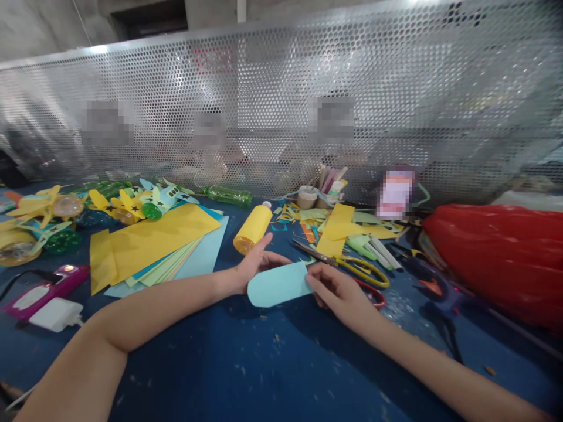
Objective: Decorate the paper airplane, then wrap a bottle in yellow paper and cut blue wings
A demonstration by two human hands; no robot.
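A light blue paper piece (278,285) with a rounded left end is pinched at its right end by my right hand (334,287), whose fingers are closed. My left hand (257,264) is open behind the paper, its thumb raised and its fingers stretched out. The paper covers part of that palm; whether the hand touches it I cannot tell. Just beyond the left hand lies a bottle wrapped in yellow paper (254,227), with a white cap. Yellow-handled scissors (360,266) lie behind my right hand, and a red handle (373,294) shows beside it.
Yellow, blue and green paper sheets (153,246) are stacked at left, beside bottle crafts (162,199) and a purple power strip (53,290). Paper scraps, cups (308,197) and a glue gun (440,287) lie to the right, near a red plastic bag (501,258). A perforated metal panel (272,105) stands behind.
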